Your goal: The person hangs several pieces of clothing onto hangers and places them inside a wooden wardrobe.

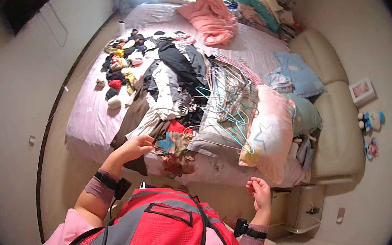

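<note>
My left hand is at the near side of the bed, fingers loosely bent, with nothing visible in it. Just beside it are dark brown trousers, a white patterned garment and a multicoloured printed garment. Off the bed's near edge hovers my right hand, empty, its fingers partly curled. The closest thing to it is a pink pillow with a star print. Left of that pillow, a tangle of wire hangers, some turquoise, lies on grey folded fabric.
Balled socks cover the bed's left side, next to dark clothes. A pink quilt is heaped at the far side. Blue pillow and green pillow rest near the padded headboard. A nightstand stands at right.
</note>
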A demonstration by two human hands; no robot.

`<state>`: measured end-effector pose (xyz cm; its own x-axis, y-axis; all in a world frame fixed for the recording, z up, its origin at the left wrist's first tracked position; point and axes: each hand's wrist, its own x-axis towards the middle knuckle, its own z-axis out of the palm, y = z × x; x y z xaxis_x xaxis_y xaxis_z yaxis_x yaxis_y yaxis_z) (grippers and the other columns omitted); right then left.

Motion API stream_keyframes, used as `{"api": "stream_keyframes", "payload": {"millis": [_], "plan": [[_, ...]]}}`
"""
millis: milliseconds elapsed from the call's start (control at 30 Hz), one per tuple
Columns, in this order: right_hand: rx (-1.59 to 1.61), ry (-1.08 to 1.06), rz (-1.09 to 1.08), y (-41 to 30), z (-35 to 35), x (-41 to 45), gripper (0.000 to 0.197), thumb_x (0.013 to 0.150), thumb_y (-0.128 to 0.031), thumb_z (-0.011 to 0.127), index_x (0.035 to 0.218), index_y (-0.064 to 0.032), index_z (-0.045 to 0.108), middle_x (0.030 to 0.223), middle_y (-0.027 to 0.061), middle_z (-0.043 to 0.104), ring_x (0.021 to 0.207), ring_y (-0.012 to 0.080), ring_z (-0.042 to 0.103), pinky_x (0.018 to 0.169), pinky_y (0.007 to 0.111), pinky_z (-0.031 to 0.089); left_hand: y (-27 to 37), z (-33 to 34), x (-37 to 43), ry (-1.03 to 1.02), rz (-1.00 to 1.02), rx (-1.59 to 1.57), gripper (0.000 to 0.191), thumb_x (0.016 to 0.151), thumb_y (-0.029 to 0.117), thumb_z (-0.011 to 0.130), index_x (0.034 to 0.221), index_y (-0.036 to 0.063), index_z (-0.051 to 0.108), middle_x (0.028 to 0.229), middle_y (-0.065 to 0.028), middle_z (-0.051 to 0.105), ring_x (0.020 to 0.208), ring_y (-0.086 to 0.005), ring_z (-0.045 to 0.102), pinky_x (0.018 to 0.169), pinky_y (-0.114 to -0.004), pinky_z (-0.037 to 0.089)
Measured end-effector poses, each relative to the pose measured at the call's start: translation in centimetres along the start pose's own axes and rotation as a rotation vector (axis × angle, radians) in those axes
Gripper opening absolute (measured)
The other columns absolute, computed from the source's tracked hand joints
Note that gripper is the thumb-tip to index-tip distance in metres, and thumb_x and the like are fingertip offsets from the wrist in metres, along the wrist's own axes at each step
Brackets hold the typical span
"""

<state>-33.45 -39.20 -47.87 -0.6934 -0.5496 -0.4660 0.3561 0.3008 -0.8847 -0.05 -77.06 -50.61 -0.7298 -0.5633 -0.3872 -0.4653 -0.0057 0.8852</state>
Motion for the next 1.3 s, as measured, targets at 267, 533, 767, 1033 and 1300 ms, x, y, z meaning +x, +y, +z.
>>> {"api": "stream_keyframes", "payload": {"millis": [267, 533, 767, 1033, 1300], "plan": [[-0.077, -0.26, 0.016, -1.5, 3.5, 6.9, 0.017, 0.095, -0.016, 0.056, 0.105, -0.0044, 0.062, 0.09, 0.0039, 0.067, 0.076, 0.0099, 0.063, 0.067, 0.023, 0.05, -2.1, 0.0, -6.0, 0.251, -0.185, -0.122, 0.043, 0.086, 0.016, 0.066, 0.124, -0.0009, 0.055, 0.105, -0.0072, 0.064, 0.094, -0.0135, 0.059, 0.081, -0.028, 0.049], [-0.159, -0.474, 0.015, -2.5, 7.3, 11.0, 0.016, 0.094, -0.014, 0.056, 0.105, -0.0034, 0.062, 0.09, 0.004, 0.066, 0.078, 0.0102, 0.063, 0.071, 0.023, 0.05, -2.2, 2.5, -10.4, 0.349, -0.265, -0.175, 0.045, 0.087, 0.015, 0.066, 0.127, 0.0, 0.053, 0.11, -0.009, 0.063, 0.099, -0.0149, 0.059, 0.085, -0.029, 0.049], [-0.149, -0.54, 0.025, -3.4, 8.5, 12.3, 0.017, 0.093, -0.011, 0.057, 0.106, -0.002, 0.062, 0.092, 0.0042, 0.065, 0.081, 0.0111, 0.062, 0.073, 0.023, 0.05, -3.4, 2.4, -10.6, 0.362, -0.271, -0.22, 0.047, 0.087, 0.017, 0.066, 0.128, -0.0011, 0.052, 0.113, -0.0099, 0.062, 0.102, -0.0158, 0.058, 0.089, -0.03, 0.048], [-0.069, -0.382, 0.019, -4.3, 8.6, 12.0, 0.017, 0.092, -0.008, 0.058, 0.107, -0.0008, 0.061, 0.093, 0.0046, 0.064, 0.08, 0.0113, 0.061, 0.073, 0.023, 0.05, -3.3, -0.6, -2.8, 0.228, -0.251, -0.244, 0.043, 0.087, 0.015, 0.066, 0.124, -0.0026, 0.055, 0.11, -0.0094, 0.063, 0.1, -0.0154, 0.059, 0.087, -0.029, 0.048], [-0.117, -0.211, 0.105, -3.8, 12.2, 11.2, 0.016, 0.092, -0.008, 0.059, 0.106, -0.0016, 0.062, 0.091, 0.005, 0.066, 0.077, 0.0106, 0.062, 0.069, 0.023, 0.05, -3.8, -4.9, 9.5, 0.042, -0.143, -0.073, 0.045, 0.087, 0.02, 0.065, 0.124, -0.0044, 0.056, 0.111, -0.0145, 0.065, 0.1, -0.0169, 0.061, 0.084, -0.028, 0.049]]}}
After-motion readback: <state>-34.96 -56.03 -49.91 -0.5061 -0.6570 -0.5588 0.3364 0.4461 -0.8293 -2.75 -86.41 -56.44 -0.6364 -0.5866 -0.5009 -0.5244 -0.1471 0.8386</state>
